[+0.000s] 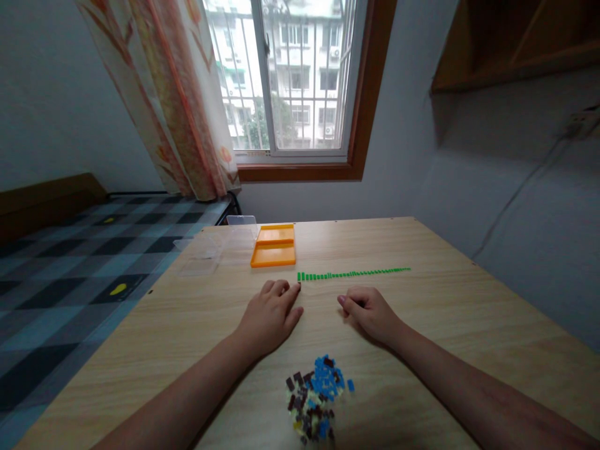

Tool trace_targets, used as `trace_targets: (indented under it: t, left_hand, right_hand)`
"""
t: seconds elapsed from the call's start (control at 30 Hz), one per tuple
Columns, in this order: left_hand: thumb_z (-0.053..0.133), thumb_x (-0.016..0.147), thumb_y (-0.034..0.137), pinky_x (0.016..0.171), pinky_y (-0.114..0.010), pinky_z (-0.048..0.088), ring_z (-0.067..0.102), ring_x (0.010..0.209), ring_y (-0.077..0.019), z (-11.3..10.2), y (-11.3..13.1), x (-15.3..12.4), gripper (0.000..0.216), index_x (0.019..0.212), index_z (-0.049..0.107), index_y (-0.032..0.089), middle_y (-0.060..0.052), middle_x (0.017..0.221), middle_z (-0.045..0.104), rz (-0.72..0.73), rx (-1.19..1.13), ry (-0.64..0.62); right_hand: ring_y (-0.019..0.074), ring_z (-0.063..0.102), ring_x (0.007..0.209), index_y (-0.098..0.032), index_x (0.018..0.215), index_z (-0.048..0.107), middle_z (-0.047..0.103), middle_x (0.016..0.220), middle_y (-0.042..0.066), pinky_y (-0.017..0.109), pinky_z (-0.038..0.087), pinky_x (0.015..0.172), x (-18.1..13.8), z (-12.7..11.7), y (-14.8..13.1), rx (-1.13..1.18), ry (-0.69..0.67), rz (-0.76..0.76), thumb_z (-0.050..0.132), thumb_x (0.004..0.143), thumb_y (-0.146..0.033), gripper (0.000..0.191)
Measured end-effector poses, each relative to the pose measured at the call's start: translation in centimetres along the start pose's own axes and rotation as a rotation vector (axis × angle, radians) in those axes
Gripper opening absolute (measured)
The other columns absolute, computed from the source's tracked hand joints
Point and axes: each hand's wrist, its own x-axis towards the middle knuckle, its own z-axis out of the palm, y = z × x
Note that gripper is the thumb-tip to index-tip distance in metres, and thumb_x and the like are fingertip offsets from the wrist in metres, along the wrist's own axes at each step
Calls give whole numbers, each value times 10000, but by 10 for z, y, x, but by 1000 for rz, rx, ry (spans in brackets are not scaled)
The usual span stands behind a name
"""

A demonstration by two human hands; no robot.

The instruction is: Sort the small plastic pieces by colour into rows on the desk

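A long row of small green building bricks (354, 274) runs across the table, with larger pieces at its left end. My left hand (269, 315) rests on the tabletop, fingers apart. Its index fingertip touches a tiny dark piece just below the left end of the row. To the right, my right hand (370, 312) lies below the row with its fingers curled and the thumb against them. Whatever those fingers hold, if anything, is hidden. Nearer to me than both hands is a loose pile of small blue, dark brown and pale yellow bricks (323, 378).
Beyond my left hand lies an open orange tray (276, 265) with two sections. Clear plastic boxes (199, 265) stand left of it. The wooden table (469, 350) borders a bed with a checked cover (94, 269) on the left. A window (304, 81) is behind.
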Motion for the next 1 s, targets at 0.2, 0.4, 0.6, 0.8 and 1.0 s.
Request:
trace_targets:
  t: [0.2,0.4,0.6,0.8,1.0]
  left_hand:
    - [485,988,392,1023,-441,464,512,1159,-298,1,4,1,477,1402,560,168,-126,1244,616,-24,16,-5]
    - [486,984,371,1028,-448,457,509,1158,-294,2,4,1,472,1406,550,171,-127,1244,617,-27,-4,7]
    - [478,984,359,1031,-439,453,512,1161,-288,1,3,0,459,1401,555,185,-123,1242,617,-28,-28,21]
    - [478,988,360,1047,-440,435,506,1181,-290,2,1,-1,438,1366,575,160,-128,1261,615,-21,-14,26]
    - [448,1004,381,1040,-455,418,504,1193,-302,6,2,-3,482,1425,533,162,-134,1318,597,-19,46,25]
  right_hand:
    - [129,483,544,-179,527,550,532,516,-9,262,337,572,0,-1,-2,-3,-9,6,539,940,-372,456]
    - [130,478,546,-181,522,541,534,520,-8,262,338,571,-1,0,-1,-10,-2,1,542,948,-383,471]
    - [132,477,545,-182,524,549,537,520,-3,263,353,572,-1,0,-1,-26,4,-3,532,957,-429,499]
    - [143,530,590,-164,601,652,578,568,13,265,380,597,-1,-2,-2,-57,-22,-19,536,964,-380,437]
    - [163,611,766,-197,1091,776,666,826,51,274,437,705,2,3,-9,-252,-134,-105,528,965,-260,285]
